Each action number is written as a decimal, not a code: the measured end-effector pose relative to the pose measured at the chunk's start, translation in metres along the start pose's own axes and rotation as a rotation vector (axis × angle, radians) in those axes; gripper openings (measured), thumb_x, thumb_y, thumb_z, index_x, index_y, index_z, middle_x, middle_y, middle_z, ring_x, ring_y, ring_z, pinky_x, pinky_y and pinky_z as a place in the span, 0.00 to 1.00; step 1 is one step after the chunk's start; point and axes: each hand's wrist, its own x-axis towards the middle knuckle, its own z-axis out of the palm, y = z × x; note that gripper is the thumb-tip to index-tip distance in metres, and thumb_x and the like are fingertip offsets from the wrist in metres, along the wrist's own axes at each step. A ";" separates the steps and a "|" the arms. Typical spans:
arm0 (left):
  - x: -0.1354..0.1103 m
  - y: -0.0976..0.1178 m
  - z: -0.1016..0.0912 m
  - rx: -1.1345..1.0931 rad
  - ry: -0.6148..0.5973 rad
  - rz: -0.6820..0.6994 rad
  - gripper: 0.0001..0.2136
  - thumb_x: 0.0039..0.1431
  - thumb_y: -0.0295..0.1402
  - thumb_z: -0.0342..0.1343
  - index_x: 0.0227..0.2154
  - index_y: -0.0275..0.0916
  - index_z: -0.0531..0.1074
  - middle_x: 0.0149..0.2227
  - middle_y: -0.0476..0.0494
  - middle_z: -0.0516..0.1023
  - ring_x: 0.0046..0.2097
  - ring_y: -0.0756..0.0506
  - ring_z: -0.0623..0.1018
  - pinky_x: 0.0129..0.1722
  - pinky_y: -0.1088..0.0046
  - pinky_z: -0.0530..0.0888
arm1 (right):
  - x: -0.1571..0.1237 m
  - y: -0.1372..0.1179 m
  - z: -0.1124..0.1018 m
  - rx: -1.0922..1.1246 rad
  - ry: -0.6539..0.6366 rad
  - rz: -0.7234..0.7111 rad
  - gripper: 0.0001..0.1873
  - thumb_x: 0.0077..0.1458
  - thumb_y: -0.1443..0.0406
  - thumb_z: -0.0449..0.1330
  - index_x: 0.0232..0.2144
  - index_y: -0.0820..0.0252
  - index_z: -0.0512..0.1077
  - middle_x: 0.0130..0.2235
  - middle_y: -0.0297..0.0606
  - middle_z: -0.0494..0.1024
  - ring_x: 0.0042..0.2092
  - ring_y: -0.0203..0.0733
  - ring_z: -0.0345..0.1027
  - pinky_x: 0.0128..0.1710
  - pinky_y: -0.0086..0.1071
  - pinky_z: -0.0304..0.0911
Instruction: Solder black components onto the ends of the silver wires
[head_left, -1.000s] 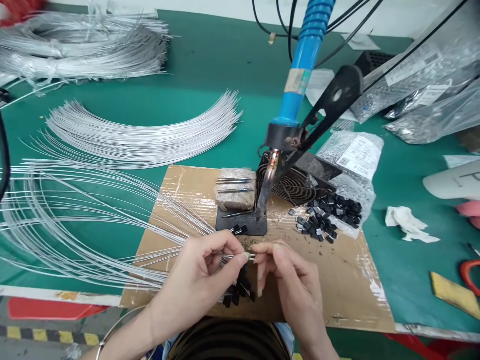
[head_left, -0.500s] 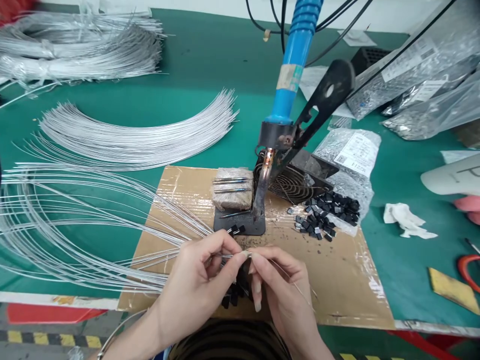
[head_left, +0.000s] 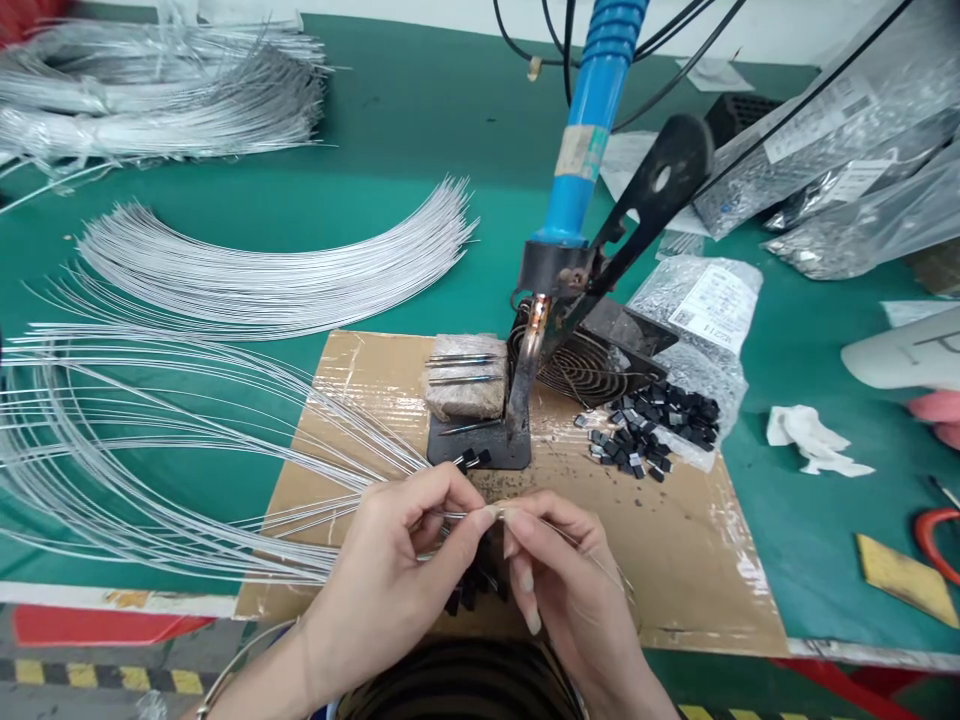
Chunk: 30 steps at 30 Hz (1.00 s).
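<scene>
My left hand is closed, thumb and forefinger pinching a thin wire over the cardboard sheet. Right beside it, my right hand pinches a thin wire too, its trailing end running past the palm. The fingertips nearly meet; what joins there is too small to make out. Loose white wires stretch leftward from near my left hand. Small black connectors lie beneath my hands, partly hidden. Just beyond, a soldering iron with a blue handle rests tip-down in its stand.
A pad with metal tips sits by the stand base. Black connectors are piled at right, by a plastic bag. Wire bundles lie far left. A yellow sponge and orange-handled tool lie at right.
My right hand has shifted very slightly and its lower fingers have moved a little right and down. My left hand stays almost still, still pinching the wire.
</scene>
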 end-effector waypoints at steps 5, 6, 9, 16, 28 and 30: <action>0.001 0.001 -0.001 0.026 0.007 0.032 0.11 0.68 0.35 0.57 0.29 0.38 0.76 0.22 0.54 0.66 0.23 0.52 0.57 0.22 0.75 0.55 | 0.001 -0.004 0.000 0.009 -0.004 0.032 0.14 0.52 0.59 0.75 0.23 0.63 0.81 0.18 0.31 0.73 0.12 0.26 0.60 0.12 0.18 0.56; 0.001 0.001 0.000 0.030 0.010 0.036 0.11 0.67 0.34 0.57 0.29 0.38 0.76 0.22 0.54 0.65 0.23 0.52 0.57 0.22 0.76 0.55 | 0.001 -0.004 0.000 0.010 -0.004 0.036 0.14 0.52 0.59 0.75 0.23 0.63 0.81 0.18 0.31 0.74 0.13 0.26 0.60 0.12 0.18 0.56; 0.000 0.000 0.001 0.042 0.027 0.057 0.11 0.67 0.33 0.56 0.28 0.38 0.76 0.20 0.57 0.60 0.23 0.53 0.55 0.21 0.76 0.53 | 0.000 -0.002 -0.001 0.017 -0.005 0.040 0.13 0.52 0.58 0.74 0.26 0.62 0.82 0.19 0.31 0.75 0.13 0.26 0.61 0.12 0.18 0.58; 0.002 -0.003 0.005 0.086 0.106 0.097 0.11 0.68 0.33 0.56 0.28 0.39 0.75 0.21 0.56 0.59 0.23 0.52 0.57 0.20 0.76 0.53 | -0.001 0.001 -0.001 0.034 -0.003 0.037 0.12 0.55 0.58 0.73 0.29 0.62 0.83 0.20 0.30 0.74 0.14 0.25 0.62 0.15 0.17 0.61; -0.002 -0.012 0.009 0.111 0.141 0.110 0.11 0.69 0.35 0.56 0.30 0.40 0.76 0.21 0.54 0.63 0.24 0.51 0.60 0.21 0.75 0.57 | -0.001 0.002 0.002 0.049 0.015 0.013 0.12 0.54 0.58 0.74 0.28 0.61 0.83 0.19 0.28 0.72 0.14 0.24 0.60 0.14 0.17 0.60; -0.002 -0.012 0.011 0.116 0.153 0.120 0.12 0.70 0.35 0.56 0.29 0.40 0.76 0.21 0.54 0.62 0.23 0.51 0.59 0.21 0.75 0.56 | 0.000 0.003 0.003 0.056 0.022 0.012 0.13 0.54 0.58 0.73 0.27 0.61 0.82 0.17 0.28 0.70 0.14 0.25 0.59 0.14 0.17 0.60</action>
